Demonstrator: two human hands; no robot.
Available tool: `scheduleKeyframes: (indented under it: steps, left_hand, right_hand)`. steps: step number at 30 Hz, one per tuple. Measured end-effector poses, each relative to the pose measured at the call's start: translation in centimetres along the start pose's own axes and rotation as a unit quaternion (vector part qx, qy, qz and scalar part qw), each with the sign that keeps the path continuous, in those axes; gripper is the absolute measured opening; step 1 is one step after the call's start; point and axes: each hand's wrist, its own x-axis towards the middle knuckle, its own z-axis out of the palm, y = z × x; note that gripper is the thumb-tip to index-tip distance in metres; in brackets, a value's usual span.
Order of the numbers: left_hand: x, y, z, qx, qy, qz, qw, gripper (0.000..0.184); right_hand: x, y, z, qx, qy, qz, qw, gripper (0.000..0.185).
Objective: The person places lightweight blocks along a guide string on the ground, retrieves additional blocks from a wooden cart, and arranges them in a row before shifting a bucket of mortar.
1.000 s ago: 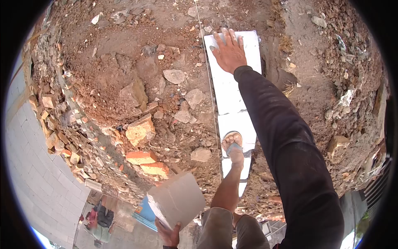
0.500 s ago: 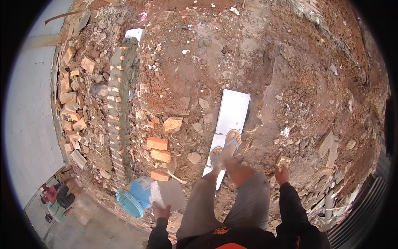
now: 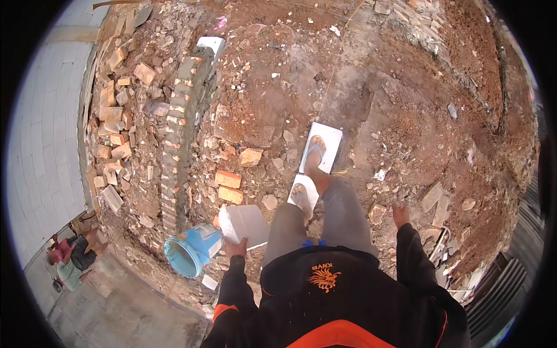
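Observation:
My left hand (image 3: 236, 249) is closed on the near edge of a pale rectangular block (image 3: 248, 223), which hangs beside my left thigh. Next to this block is a blue bucket (image 3: 204, 239), tipped toward the lower left. Out to the right, my right hand (image 3: 400, 216) hovers over the rubble with its fingers apart, and I see nothing in it. A rough stone piece (image 3: 377, 214) lies just left of that hand. My feet, in flip-flops, stand on two white blocks, a far one (image 3: 331, 137) and a nearer one (image 3: 312, 195).
A mortared brick course (image 3: 173, 145) runs along the left, with a white block (image 3: 212, 45) at its far end. Loose bricks (image 3: 228, 186) and broken pieces (image 3: 111, 113) litter the soil. A string (image 3: 335, 75) stretches forward. Another person (image 3: 72, 261) is at lower left, by a grey wall (image 3: 46, 139).
My view has shifted, and my left foot has stepped forward on the white blocks. My right hand no longer overlaps the stone piece. The pale block remains in my left hand.

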Motion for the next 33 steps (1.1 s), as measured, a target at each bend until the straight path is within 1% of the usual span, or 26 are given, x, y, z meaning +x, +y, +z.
scheduleKeyframes:
  steps: [1, 2, 3, 4, 6, 8, 9, 11, 12, 13, 15, 16, 18, 19, 21, 22, 23, 24, 25, 26, 27, 29, 30, 31, 32, 33]
  left_hand:
    - [0.0, -0.2, -0.1, 0.012, 0.013, 0.025, 1.0, 0.104]
    - [0.4, -0.5, -0.1, 0.008, 0.013, 0.031, 0.999, 0.104]
    - [0.5, -1.0, 0.2, 0.01, 0.047, 0.066, 0.997, 0.103]
    - [0.3, -1.4, 0.6, 0.006, 0.084, 0.098, 0.992, 0.103]
    - [-0.1, -1.6, 0.0, -0.028, 0.078, 0.096, 0.992, 0.101]
    - [0.2, -1.2, -0.7, -0.052, 0.069, 0.098, 0.991, 0.1]
    - [0.0, -1.2, -0.8, -0.039, 0.057, 0.071, 0.995, 0.099]
    - [0.0, 0.0, -1.4, -0.01, 0.028, 0.02, 0.999, 0.098]
    - [-0.2, 0.4, -2.0, 0.016, 0.03, 0.007, 0.999, 0.098]
    - [0.2, 0.4, -2.1, 0.006, 0.034, 0.006, 0.999, 0.097]
    - [1.2, 0.5, -2.6, -0.023, 0.021, 0.008, 0.999, 0.098]
    - [0.8, 0.9, -3.0, -0.028, 0.022, 0.01, 0.999, 0.098]
    - [-0.5, 1.9, -4.0, -0.053, 0.043, 0.001, 0.998, 0.098]
    - [-0.1, 2.0, -3.4, -0.053, 0.043, -0.001, 0.998, 0.098]
    - [1.8, 1.7, -1.8, -0.094, 0.041, 0.022, 0.995, 0.1]
    - [1.4, 2.9, -1.9, -0.123, 0.054, 0.023, 0.991, 0.098]
    - [-0.3, 5.1, -3.4, -0.105, 0.072, 0.028, 0.992, 0.096]
    - [-0.5, 6.0, -2.9, -0.099, 0.111, 0.057, 0.987, 0.096]
    - [-0.2, 7.6, -3.0, -0.095, 0.148, 0.093, 0.98, 0.096]
    - [-0.4, 8.1, -3.6, -0.085, 0.143, 0.098, 0.981, 0.096]
    - [-0.5, 9.7, -4.2, -0.112, 0.105, 0.112, 0.982, 0.097]
    - [-0.9, 13.7, -5.2, -0.15, 0.042, 0.164, 0.974, 0.095]
    - [-1.3, 14.9, -5.6, -0.168, 0.004, 0.191, 0.967, 0.094]
    - [-1.3, 16.5, -5.8, -0.187, -0.031, 0.218, 0.957, 0.092]
    - [-1.5, 18.0, -6.1, -0.18, -0.034, 0.227, 0.956, 0.092]
    - [-1.5, 19.6, -6.4, -0.205, -0.105, 0.27, 0.935, 0.091]
  right_hand:
    - [0.0, -0.3, 0.1, 0.002, 0.004, -0.001, 1.0, 0.054]
    - [0.8, 0.2, 0.4, 0.026, 0.024, -0.057, 0.998, 0.047]
    - [0.3, -0.2, 0.0, 0.047, 0.043, -0.115, 0.991, 0.041]
    - [-0.1, -0.7, -0.8, 0.046, 0.046, -0.126, 0.99, 0.041]
    - [-0.1, -3.6, -1.4, -0.045, -0.032, -0.067, 0.996, 0.047]
    - [-1.6, -6.1, -2.2, -0.01, -0.004, -0.11, 0.994, 0.046]
    - [-3.0, -6.3, -3.0, 0.013, 0.018, -0.135, 0.991, 0.045]
    - [-2.5, -1.9, -5.2, -0.006, 0.017, -0.144, 0.989, 0.044]
    - [-3.9, 0.4, -6.4, -0.022, 0.06, -0.131, 0.989, 0.042]
    - [-4.7, -0.4, -7.4, -0.034, 0.111, -0.134, 0.984, 0.041]
    - [-8.7, -1.0, -10.8, 0.052, 0.057, -0.16, 0.984, 0.037]
    - [-9.8, -0.7, -11.4, 0.052, 0.06, -0.165, 0.983, 0.037]
    - [-10.4, 1.2, -12.7, 0.019, 0.073, -0.108, 0.991, 0.033]
    - [-9.3, 3.0, -13.1, 0.017, 0.072, -0.108, 0.991, 0.033]
    - [-6.0, 7.0, -12.4, -0.064, 0.077, -0.106, 0.989, 0.038]
    - [-6.3, 6.0, -11.8, -0.064, 0.068, -0.106, 0.99, 0.038]
    - [-7.4, 4.8, -11.1, -0.058, 0.076, -0.08, 0.992, 0.037]
    - [-7.2, 1.5, -10.2, -0.05, 0.092, -0.065, 0.992, 0.036]
    - [-5.6, -0.6, -8.8, -0.047, 0.089, -0.072, 0.992, 0.036]
    - [-5.9, -1.3, -7.7, -0.001, 0.051, -0.126, 0.991, 0.037]
    - [-5.8, -1.8, -6.7, 0.047, 0.025, -0.179, 0.982, 0.037]
    - [-2.4, -1.9, -1.6, 0.035, 0.057, -0.196, 0.978, 0.036]
    - [-6.8, -10.4, -1.6, 0.037, -0.004, -0.185, 0.982, 0.041]
    - [-8.9, -15.8, -1.2, 0.043, -0.05, -0.171, 0.983, 0.047]
    - [-7.4, -17.4, 0.9, 0.006, -0.104, -0.162, 0.981, 0.058]
    - [-6.8, -19.0, 3.0, -0.028, -0.085, -0.22, 0.971, 0.064]
